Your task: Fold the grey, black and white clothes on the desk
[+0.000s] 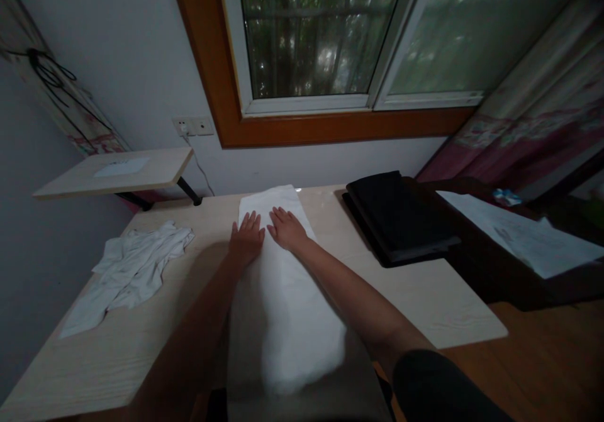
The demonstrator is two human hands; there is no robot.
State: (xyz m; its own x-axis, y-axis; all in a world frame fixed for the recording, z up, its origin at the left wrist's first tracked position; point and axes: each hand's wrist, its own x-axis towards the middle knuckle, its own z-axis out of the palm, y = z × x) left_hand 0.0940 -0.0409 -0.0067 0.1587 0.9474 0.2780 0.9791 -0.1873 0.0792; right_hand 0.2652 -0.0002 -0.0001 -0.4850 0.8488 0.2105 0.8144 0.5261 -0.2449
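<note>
A long white cloth [292, 302] lies flat on the light wooden table, running from the far edge toward me and past the near edge. My left hand [247, 239] rests palm down near its far end, fingers stretched out over the left edge of the fabric. Beside it, my right hand [287, 228] presses flat on the same cloth with its fingers spread. A small gap separates the two hands. Neither hand grips anything. What kind of cloth piece this is, I cannot make out.
A crumpled white garment [134, 268] lies at the table's left. Behind it stands a raised shelf [165, 164] on black legs. Black folded items [401, 217] are stacked at the right. Farther right, papers [523, 233] lie on dark furniture. A window [321, 38] is ahead.
</note>
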